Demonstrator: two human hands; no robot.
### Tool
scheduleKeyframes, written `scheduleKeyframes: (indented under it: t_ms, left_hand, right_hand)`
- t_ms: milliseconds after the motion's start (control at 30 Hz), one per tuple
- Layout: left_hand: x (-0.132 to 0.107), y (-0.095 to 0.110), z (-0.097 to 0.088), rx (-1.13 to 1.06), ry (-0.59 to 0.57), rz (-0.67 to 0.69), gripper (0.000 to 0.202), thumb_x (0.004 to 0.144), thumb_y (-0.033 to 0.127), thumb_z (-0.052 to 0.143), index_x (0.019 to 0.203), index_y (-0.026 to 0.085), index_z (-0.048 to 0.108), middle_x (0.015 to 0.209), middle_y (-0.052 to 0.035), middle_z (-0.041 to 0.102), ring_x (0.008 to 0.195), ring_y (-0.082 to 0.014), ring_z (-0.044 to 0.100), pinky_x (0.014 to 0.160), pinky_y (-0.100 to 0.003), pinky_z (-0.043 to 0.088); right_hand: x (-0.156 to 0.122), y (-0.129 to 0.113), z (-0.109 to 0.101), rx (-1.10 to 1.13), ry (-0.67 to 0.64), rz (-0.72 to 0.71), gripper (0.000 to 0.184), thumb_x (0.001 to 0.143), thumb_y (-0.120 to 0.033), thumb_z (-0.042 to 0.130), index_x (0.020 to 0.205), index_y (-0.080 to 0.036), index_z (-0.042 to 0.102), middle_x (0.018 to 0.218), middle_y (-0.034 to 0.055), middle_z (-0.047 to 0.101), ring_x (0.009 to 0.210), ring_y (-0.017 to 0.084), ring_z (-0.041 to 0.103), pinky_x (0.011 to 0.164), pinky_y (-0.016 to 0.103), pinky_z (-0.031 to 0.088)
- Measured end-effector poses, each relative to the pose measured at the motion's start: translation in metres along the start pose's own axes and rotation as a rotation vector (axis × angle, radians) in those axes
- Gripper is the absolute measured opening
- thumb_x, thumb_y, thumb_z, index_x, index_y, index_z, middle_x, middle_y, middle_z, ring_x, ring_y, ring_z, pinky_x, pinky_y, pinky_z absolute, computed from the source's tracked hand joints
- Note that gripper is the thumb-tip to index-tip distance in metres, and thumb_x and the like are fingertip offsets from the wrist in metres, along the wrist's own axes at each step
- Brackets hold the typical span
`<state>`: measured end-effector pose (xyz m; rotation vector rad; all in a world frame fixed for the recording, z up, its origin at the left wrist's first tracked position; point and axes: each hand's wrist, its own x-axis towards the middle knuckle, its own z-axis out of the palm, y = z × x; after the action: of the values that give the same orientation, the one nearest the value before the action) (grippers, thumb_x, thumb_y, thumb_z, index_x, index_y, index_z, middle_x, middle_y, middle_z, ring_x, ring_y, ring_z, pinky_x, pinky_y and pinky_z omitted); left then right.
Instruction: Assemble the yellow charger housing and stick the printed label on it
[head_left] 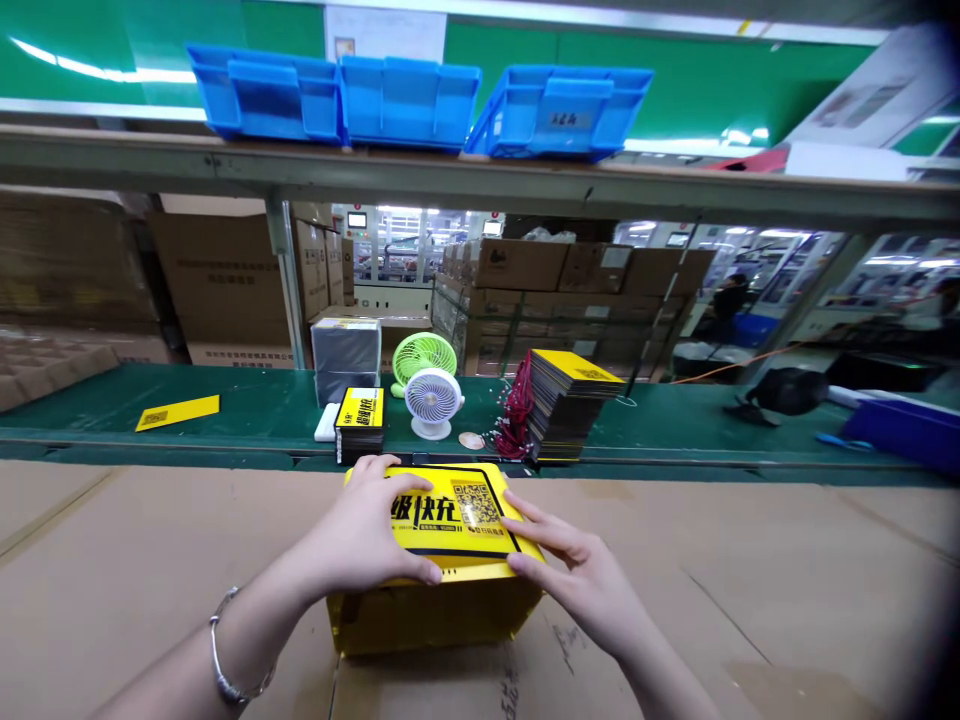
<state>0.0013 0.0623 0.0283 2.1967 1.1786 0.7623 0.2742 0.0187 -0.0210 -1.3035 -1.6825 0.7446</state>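
Note:
A yellow card (450,510) printed with black Chinese characters and a QR code lies on top of a yellow block (435,615). I cannot tell whether the block is a box or a thick stack of cards. My left hand (367,525) grips the card's left side, fingers across the top and thumb toward the near edge. My right hand (577,570) holds the right side, its fingers spread over the card's corner. The block rests on a flattened cardboard sheet (660,590).
Beyond the cardboard runs a green bench (262,410) holding a tall stack of yellow-and-black cards with red cords (566,405), a shorter stack (360,423), a loose yellow card (178,412) and a small fan (433,400). Blue bins (409,100) sit on a shelf above.

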Motion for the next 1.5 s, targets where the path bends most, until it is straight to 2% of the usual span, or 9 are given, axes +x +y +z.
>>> scheduleKeyframes:
  t_ms: [233, 433, 733, 1000, 1233, 1500]
  left_hand:
    - [0.001, 0.001, 0.005, -0.027, 0.053, 0.022, 0.08, 0.039, 0.058, 0.081, 0.112, 0.029, 0.061, 0.131, -0.0125, 0.039, 0.125, -0.0379, 0.028, 0.102, -0.057, 0.025]
    - [0.0, -0.001, 0.01, 0.02, 0.04, 0.016, 0.08, 0.041, 0.06, 0.08, 0.112, 0.029, 0.06, 0.134, -0.0121, 0.037, 0.126, -0.037, 0.027, 0.103, -0.055, 0.025]
    - [0.002, -0.001, 0.006, -0.028, 0.036, -0.031, 0.073, 0.043, 0.056, 0.081, 0.108, 0.03, 0.061, 0.135, -0.0093, 0.036, 0.126, -0.0355, 0.029, 0.104, -0.054, 0.023]
    - [-0.006, 0.0, 0.004, 0.011, 0.036, -0.114, 0.065, 0.048, 0.047, 0.082, 0.108, 0.033, 0.06, 0.137, -0.0039, 0.033, 0.128, -0.0278, 0.028, 0.107, -0.045, 0.025]
    - [-0.001, -0.004, -0.001, 0.041, -0.062, -0.064, 0.07, 0.046, 0.053, 0.082, 0.109, 0.033, 0.06, 0.137, -0.0046, 0.031, 0.13, -0.0277, 0.026, 0.108, -0.044, 0.024]
    - [0.0, 0.0, -0.002, 0.109, -0.075, -0.035, 0.071, 0.046, 0.056, 0.08, 0.11, 0.034, 0.059, 0.136, -0.0051, 0.033, 0.13, -0.0302, 0.025, 0.107, -0.048, 0.026]
  right_hand:
    - [-0.001, -0.001, 0.002, 0.01, 0.012, 0.014, 0.04, 0.073, -0.042, 0.07, 0.108, -0.024, 0.066, 0.131, 0.0076, 0.05, 0.123, 0.029, 0.044, 0.106, 0.052, 0.032]
    - [-0.003, -0.002, 0.003, 0.001, 0.003, 0.024, 0.04, 0.076, -0.042, 0.067, 0.113, -0.026, 0.064, 0.133, 0.0053, 0.048, 0.125, 0.027, 0.042, 0.107, 0.047, 0.032]
    - [0.0, 0.002, 0.002, 0.0, 0.008, 0.027, 0.041, 0.076, -0.044, 0.066, 0.112, -0.026, 0.064, 0.131, 0.0057, 0.051, 0.123, 0.028, 0.045, 0.107, 0.047, 0.033]
    - [0.0, 0.004, 0.0, -0.067, -0.01, 0.047, 0.04, 0.076, -0.046, 0.065, 0.113, -0.03, 0.063, 0.131, 0.0016, 0.05, 0.125, 0.025, 0.042, 0.109, 0.045, 0.03]
    - [0.0, 0.007, -0.002, -0.051, -0.019, 0.027, 0.039, 0.074, -0.046, 0.068, 0.109, -0.03, 0.065, 0.131, 0.0019, 0.05, 0.125, 0.026, 0.041, 0.109, 0.047, 0.031]
    - [0.001, 0.009, -0.004, -0.028, -0.024, 0.031, 0.038, 0.073, -0.045, 0.069, 0.107, -0.03, 0.067, 0.13, 0.0025, 0.051, 0.125, 0.026, 0.042, 0.108, 0.046, 0.032]
